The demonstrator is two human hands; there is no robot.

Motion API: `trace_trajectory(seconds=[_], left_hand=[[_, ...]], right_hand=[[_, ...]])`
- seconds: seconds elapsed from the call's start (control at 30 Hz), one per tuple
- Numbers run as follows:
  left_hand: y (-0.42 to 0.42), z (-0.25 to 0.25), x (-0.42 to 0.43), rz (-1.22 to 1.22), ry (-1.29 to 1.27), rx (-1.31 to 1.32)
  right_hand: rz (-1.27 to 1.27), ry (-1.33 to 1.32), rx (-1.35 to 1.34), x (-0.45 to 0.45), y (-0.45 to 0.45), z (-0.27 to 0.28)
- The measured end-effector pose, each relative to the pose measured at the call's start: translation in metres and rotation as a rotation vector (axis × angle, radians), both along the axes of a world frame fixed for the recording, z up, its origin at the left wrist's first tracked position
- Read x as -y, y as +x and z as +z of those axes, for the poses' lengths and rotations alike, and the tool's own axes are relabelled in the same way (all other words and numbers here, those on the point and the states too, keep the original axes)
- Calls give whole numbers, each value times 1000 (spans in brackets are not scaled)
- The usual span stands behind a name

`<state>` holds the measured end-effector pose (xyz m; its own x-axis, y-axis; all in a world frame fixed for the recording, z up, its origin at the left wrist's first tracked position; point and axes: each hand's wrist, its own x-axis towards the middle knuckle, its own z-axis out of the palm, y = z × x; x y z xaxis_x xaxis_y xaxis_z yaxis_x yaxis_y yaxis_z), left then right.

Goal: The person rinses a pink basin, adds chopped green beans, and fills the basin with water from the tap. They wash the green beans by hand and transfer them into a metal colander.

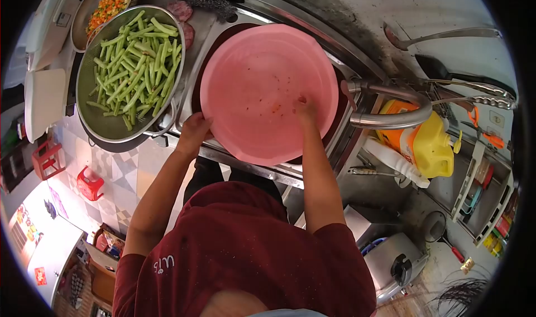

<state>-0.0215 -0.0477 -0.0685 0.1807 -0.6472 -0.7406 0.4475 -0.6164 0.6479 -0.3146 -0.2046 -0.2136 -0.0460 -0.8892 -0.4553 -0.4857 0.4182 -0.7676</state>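
A large pink basin (240,144) sits over the sink, and small dark and orange bits lie scattered on its bottom. My left hand (195,133) is closed on the near left rim of the basin. Inside the basin, toward its right side, is my right hand (305,110). Its fingers are drawn together, and a small reddish spot shows at the fingertips; what it is I cannot make out. Left of the basin stands a metal colander (85,88) heaped with cut green beans (137,66).
A curved metal faucet (391,119) reaches toward the basin's right edge. Behind it stands a yellow detergent jug (432,149). A pan of diced vegetables (111,7) sits at the far left. Ladles and tongs (474,100) hang on the right wall. A red stool (89,183) stands on the floor.
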Motion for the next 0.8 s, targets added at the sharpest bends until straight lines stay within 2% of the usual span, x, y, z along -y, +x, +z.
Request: trace_trajectory(seconds=[0.03, 0.17, 0.23, 0.27, 0.33, 0.37, 0.43, 0.67, 0.8], left_hand=[[2, 1, -1, -27, 20, 55], [-3, 18, 0, -8, 8, 106], [-3, 22, 0, -7, -5, 111], [-3, 22, 0, -3, -16, 130], [-4, 24, 2, 1, -28, 144], [-4, 27, 2, -22, -27, 165], [-4, 31, 3, -43, -24, 186], [-8, 48, 5, -101, -56, 248], [-12, 61, 7, -101, -76, 243]], right_hand=[[93, -58, -137, 1, -1, -9], [202, -8, -230, 4, -7, -29], [240, -191, -226, 5, -7, -26], [241, -187, -227, 6, -8, -24], [350, -422, -307, 12, -11, -15], [353, -419, -309, 17, -12, -9], [290, -176, -98, 28, -11, 5], [419, -139, -48, 54, 7, 55], [528, -213, -91, 66, 33, 72]])
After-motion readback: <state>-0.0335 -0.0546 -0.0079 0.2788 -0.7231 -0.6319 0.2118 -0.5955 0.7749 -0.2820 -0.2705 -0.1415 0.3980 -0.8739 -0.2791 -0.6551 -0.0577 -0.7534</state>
